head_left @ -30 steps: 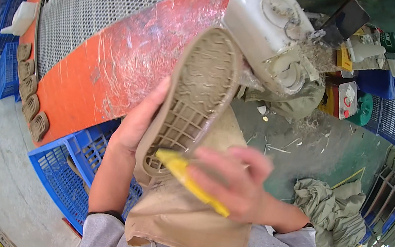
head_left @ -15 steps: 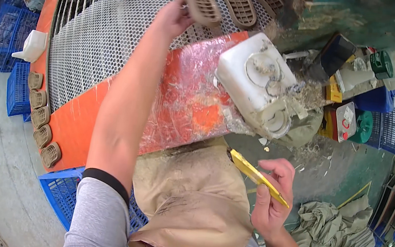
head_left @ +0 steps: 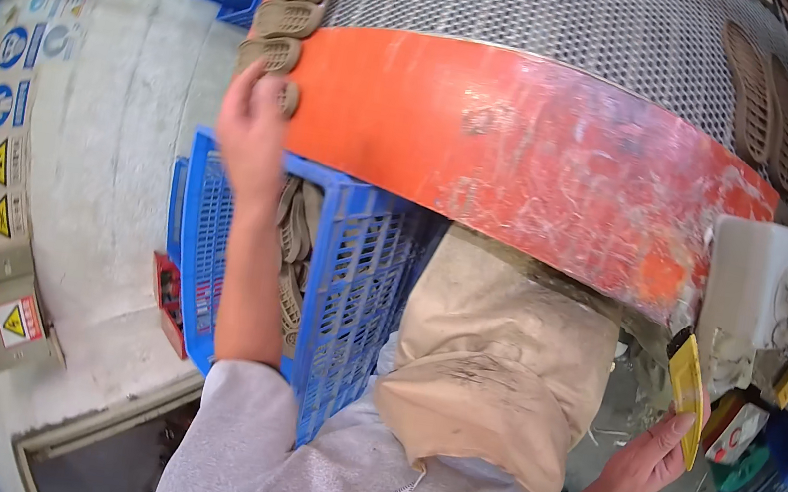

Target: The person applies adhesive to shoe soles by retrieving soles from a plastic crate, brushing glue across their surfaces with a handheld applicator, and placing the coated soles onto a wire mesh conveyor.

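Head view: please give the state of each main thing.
orange table, smeared toward its right end
left hand, blurred, at the sole row; grip unclear
right hand, closed on the yellow tool
yellow tool, dark tip clear of the hand
sole row, along the table's left edge
blue crate, open-topped, soles inside
beige apron, stained
white container, smeared

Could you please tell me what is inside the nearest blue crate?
Brown shoe soles lie inside the blue crate. The left forearm covers part of its opening, so what lies beneath it or at the bottom cannot be seen.
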A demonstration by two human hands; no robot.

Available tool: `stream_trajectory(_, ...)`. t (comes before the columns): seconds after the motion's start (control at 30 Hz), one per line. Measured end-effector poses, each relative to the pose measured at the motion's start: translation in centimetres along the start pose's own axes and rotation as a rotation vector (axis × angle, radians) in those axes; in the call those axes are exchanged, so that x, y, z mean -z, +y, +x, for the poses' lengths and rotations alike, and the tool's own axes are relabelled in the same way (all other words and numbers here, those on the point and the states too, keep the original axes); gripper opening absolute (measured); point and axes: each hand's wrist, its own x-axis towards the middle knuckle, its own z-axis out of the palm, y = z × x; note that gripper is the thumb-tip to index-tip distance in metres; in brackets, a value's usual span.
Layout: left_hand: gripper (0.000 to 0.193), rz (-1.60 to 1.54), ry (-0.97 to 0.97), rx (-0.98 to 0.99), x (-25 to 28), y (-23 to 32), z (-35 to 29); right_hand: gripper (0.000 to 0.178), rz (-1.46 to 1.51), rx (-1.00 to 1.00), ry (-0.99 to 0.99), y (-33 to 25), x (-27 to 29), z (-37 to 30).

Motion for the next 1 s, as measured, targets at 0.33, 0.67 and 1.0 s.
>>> stream_trajectory(0.33,0.062,0.759,-0.422,0.85,8.4,-26.3,-11.7,0.035,-0.023,0.09,-0.27,-2.1,-2.9,-1.7)
stream_trajectory(0.67,0.058,0.699,-0.437,0.798,8.1,-31.0,-10.9,0.029,-0.069,0.053,-0.147,-1.9,-1.4,-3.1)
stream_trajectory(1.0,0.049,-0.29,0.011,0.703,17.3,-13.5,-12.6,0.023,-0.151,0.165,0.058,-0.3,3.9,1.3)
